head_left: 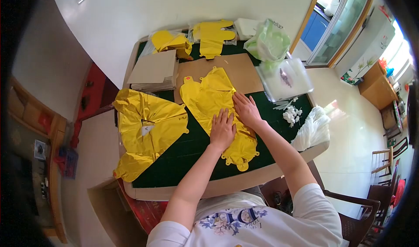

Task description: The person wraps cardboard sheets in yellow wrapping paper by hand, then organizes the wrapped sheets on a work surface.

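Note:
A flat, uninflated gold foil balloon [209, 94] lies across the middle of the table, its upper part over a brown cardboard sheet. My left hand [223, 130] rests on the balloon's lower middle, fingers stretched out and palm down. Just above and to the right, my right hand [247, 109] lies flat along its right edge, fingers extended. Neither hand grips anything. To the left is another gold foil balloon [144, 131], creased, with a small white label marked "A" near its centre.
Behind lie a cardboard stack [152, 68], more gold foil pieces [211, 35] and a pale green plastic bag [268, 40]. At right are clear plastic bags [286, 79], small white pieces [291, 115] and a white bundle [312, 127]. A wooden chair [355, 203] stands near the table's right front.

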A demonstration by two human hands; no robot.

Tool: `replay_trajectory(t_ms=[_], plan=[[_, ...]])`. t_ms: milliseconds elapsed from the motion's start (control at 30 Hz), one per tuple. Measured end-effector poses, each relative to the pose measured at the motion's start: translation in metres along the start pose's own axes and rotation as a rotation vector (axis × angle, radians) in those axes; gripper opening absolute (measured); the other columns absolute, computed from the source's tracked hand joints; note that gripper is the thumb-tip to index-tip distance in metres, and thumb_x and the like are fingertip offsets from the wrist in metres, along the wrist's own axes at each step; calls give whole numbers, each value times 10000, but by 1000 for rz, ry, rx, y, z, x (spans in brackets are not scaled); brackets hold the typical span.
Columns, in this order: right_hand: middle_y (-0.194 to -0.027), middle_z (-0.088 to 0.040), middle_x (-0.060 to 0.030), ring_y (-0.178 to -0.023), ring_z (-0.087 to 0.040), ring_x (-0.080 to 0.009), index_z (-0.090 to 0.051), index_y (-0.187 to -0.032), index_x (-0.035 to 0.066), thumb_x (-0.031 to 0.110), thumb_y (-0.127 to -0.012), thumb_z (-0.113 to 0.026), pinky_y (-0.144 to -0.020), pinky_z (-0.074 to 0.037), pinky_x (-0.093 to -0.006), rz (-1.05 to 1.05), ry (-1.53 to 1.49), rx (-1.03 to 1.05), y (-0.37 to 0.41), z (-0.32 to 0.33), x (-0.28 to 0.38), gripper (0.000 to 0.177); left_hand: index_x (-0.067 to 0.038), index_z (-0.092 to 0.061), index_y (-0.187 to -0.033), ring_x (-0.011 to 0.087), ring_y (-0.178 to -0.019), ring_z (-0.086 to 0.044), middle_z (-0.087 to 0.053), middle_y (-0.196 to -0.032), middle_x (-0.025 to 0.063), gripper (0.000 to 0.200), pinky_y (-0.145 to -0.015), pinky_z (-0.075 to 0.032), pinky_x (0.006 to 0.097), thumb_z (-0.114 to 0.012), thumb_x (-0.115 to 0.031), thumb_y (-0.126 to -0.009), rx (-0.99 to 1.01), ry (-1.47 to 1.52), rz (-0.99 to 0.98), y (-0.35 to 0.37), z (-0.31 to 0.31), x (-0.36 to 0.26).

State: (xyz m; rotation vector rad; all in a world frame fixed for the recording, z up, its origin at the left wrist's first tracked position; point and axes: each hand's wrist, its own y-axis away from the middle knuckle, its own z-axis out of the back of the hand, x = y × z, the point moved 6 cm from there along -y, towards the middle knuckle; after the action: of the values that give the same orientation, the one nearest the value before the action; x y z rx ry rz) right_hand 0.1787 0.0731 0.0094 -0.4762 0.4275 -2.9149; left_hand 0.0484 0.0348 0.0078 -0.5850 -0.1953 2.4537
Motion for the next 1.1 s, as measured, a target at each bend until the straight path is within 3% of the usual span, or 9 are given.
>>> replay_trajectory(t_ms=[100, 200, 300, 400, 467, 633, 767, 967, 1100], plan=[[-1431, -431, -94, -1370, -331, -239, -475, -1342, 60, 200, -944, -459, -1119, -221, -491, 41, 0, 24, 5, 2, 8, 422, -52, -464, -1330, 309, -1393, -266, -348, -1461, 169, 450, -1133, -197, 503, -485, -264, -934, 18, 24, 16, 0, -1, 0], [-1430, -432, -96, -1373, -325, -245, -474, -1343, 61, 201, -943, -456, -1119, -218, -497, 61, 7, 47, 17, 1, 15, 423, -37, -496, -1281, 332, -1320, -369, -431, -1384, 181, 407, -1095, -275, 483, -515, -214, -915, -122, -24, -47, 1, 5, -3], [-1428, -431, -95, -1372, -325, -250, -469, -1346, 63, 205, -948, -444, -1121, -215, -495, 60, 14, 41, 16, 3, 18, 423, -14, -521, -1214, 357, -1182, -478, -522, -1251, 189, 360, -1015, -364, 457, -554, -167, -890, -111, 146, 2, -9, 6, 13], [-1428, -429, -92, -1372, -324, -253, -458, -1352, 68, 209, -953, -429, -1123, -212, -489, 51, 22, 32, 18, 1, 19, 424, 5, -536, -1155, 366, -1067, -527, -562, -1143, 190, 336, -941, -410, 440, -592, -156, -865, -265, 257, 147, -27, 30, 59], [-1435, -420, -86, -1375, -316, -245, -443, -1363, 77, 218, -960, -415, -1129, -206, -480, 48, 29, 47, 18, 3, 20, 428, 12, -520, -1174, 361, -1079, -528, -562, -1137, 204, 408, -930, -421, 434, -626, -208, -847, -318, 37, 368, -37, 51, 86], [-1442, -412, -83, -1379, -310, -233, -437, -1368, 79, 230, -966, -405, -1135, -199, -476, 34, 22, 61, 17, 2, 20, 431, 26, -470, -1222, 350, -1093, -547, -560, -1152, 206, 609, -869, -495, 424, -705, -340, -795, 24, -36, 687, -58, 66, 119], [-1441, -415, -86, -1377, -314, -235, -431, -1372, 81, 232, -965, -405, -1134, -200, -479, 45, 39, 54, 19, -1, 17, 435, 47, -449, -1228, 349, -1114, -561, -556, -1179, 209, 682, -881, -496, 430, -718, -389, -776, 327, 96, 737, -72, 47, 139], [-1439, -415, -96, -1374, -319, -245, -428, -1372, 73, 230, -966, -400, -1131, -202, -486, 59, 37, 43, 19, -1, 17, 437, 0, -438, -1268, 362, -1112, -562, -572, -1162, 209, 745, -908, -488, 427, -733, -440, -744, 56, -48, 702, -81, 77, 113], [-1440, -414, -98, -1373, -321, -246, -427, -1372, 72, 229, -965, -399, -1129, -204, -491, 42, 27, 53, 18, 0, 18, 437, 12, -523, -1193, 370, -1147, -533, -565, -1174, 214, 683, -920, -482, 429, -738, -442, -731, 212, -28, 757, -81, 65, 113]])
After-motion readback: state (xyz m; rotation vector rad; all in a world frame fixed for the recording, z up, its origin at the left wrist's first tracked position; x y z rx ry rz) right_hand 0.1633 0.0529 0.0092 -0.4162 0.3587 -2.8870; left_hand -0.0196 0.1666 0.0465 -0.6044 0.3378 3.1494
